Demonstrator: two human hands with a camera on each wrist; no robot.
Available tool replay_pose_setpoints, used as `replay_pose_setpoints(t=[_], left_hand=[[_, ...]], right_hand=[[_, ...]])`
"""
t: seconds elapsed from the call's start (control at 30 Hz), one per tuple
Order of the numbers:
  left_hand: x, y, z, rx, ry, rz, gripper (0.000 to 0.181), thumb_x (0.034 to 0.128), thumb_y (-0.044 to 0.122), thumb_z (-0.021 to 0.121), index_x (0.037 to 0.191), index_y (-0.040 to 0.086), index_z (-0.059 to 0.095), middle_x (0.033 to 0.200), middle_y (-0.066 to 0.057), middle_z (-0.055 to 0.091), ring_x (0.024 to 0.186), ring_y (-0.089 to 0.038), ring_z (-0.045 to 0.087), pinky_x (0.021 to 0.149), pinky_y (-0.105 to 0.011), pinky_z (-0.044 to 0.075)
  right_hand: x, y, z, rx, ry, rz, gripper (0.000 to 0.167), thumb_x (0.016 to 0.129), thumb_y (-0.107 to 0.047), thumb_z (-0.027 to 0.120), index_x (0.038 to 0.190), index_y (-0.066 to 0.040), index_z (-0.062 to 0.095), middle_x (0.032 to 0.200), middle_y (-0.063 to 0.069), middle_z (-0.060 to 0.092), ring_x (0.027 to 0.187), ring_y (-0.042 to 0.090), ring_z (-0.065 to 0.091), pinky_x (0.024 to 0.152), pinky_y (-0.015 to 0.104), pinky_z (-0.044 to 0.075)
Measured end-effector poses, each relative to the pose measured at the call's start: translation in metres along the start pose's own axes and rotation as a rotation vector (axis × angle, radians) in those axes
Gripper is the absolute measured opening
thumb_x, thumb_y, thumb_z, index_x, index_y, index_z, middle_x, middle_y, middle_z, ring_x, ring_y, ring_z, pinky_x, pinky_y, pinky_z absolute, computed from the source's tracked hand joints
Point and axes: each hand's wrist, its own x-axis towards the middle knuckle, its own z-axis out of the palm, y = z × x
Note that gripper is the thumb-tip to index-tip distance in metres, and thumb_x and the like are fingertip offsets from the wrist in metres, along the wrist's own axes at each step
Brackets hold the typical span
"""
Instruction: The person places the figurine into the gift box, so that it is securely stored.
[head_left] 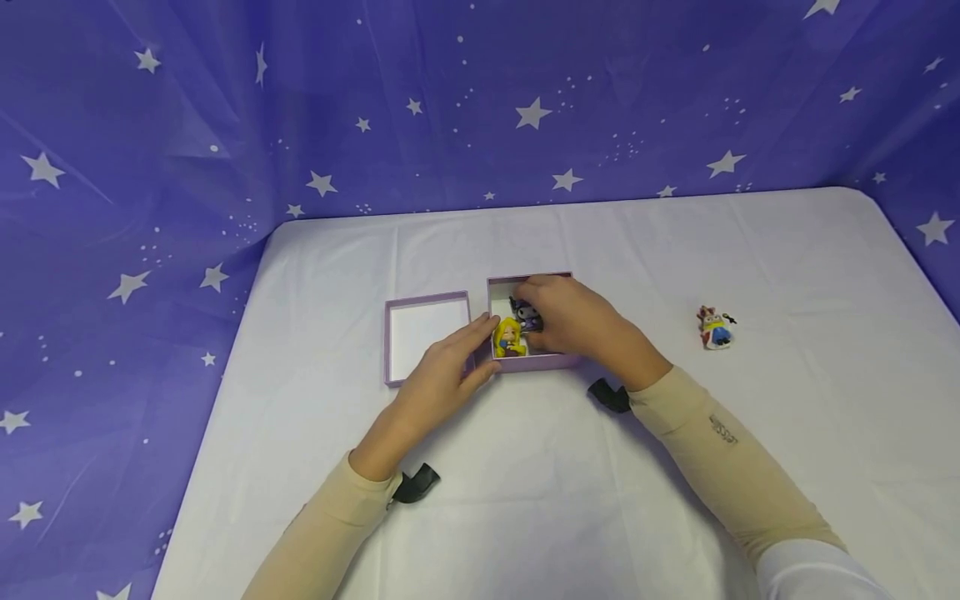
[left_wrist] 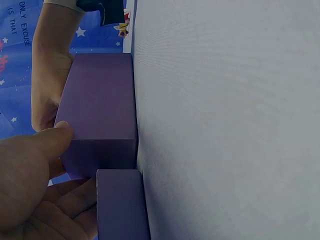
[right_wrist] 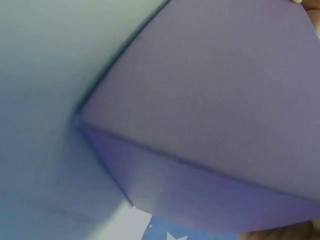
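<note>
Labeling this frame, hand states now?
Left hand: open, touching the taller purple box.
Right hand: closed, holding the dark figure inside it.

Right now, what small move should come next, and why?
Probably the right hand should settle the dark figure beside the yellow-haired doll and release it: both figures are already inside the box, and the left hand touches the box's side, which may steady it.

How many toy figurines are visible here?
3: a yellow-haired figurine and a dark figurine inside the purple box, and a red-and-blue figurine on the white tablecloth to the right. The right hand may hide more in the box.
</note>
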Motion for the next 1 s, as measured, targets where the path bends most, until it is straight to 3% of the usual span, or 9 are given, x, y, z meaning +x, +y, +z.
replay_pose_setpoints(t=[0.23, 0.5, 0.73, 1.0], left_hand=[[0.000, 0.001, 0.000, 0.001, 0.001, 0.002, 0.061, 0.0937, 0.025, 0.067, 0.148, 0.010, 0.043, 0.149, -0.013, 0.043, 0.136, -0.022, 0.040, 0.111, -0.034, 0.034], [0.000, 0.001, 0.000, 0.004, -0.002, -0.001, 0.061, 0.0936, 0.024, 0.068, 0.148, 0.010, 0.043, 0.149, -0.013, 0.042, 0.136, -0.022, 0.040, 0.111, -0.035, 0.034], [0.000, 0.002, 0.001, 0.004, 0.000, -0.010, 0.061, 0.0937, 0.025, 0.068, 0.148, 0.010, 0.043, 0.149, -0.013, 0.042, 0.137, -0.022, 0.040, 0.111, -0.035, 0.034], [0.000, 0.003, -0.001, 0.017, 0.005, 0.003, 0.061, 0.0940, 0.025, 0.067, 0.147, 0.009, 0.043, 0.149, -0.013, 0.043, 0.136, -0.022, 0.040, 0.111, -0.035, 0.034]], right_hand=[[0.001, 0.000, -0.001, -0.019, -0.004, -0.020, 0.048, 0.077, -0.024, 0.082, 0.117, -0.003, 0.066, 0.106, 0.006, 0.066, 0.093, 0.019, 0.061, 0.085, 0.038, 0.052], [0.000, -0.001, -0.003, -0.054, -0.009, -0.029, 0.049, 0.079, -0.024, 0.082, 0.120, -0.003, 0.067, 0.113, 0.011, 0.067, 0.107, 0.026, 0.060, 0.096, 0.041, 0.049], [-0.005, 0.003, -0.003, -0.052, 0.041, -0.048, 0.051, 0.077, -0.023, 0.085, 0.120, -0.003, 0.067, 0.113, 0.010, 0.068, 0.109, 0.027, 0.060, 0.099, 0.042, 0.047], [-0.014, 0.012, -0.005, 0.042, 0.120, -0.095, 0.043, 0.081, -0.018, 0.080, 0.119, -0.005, 0.068, 0.116, 0.008, 0.067, 0.113, 0.026, 0.058, 0.101, 0.041, 0.045]])
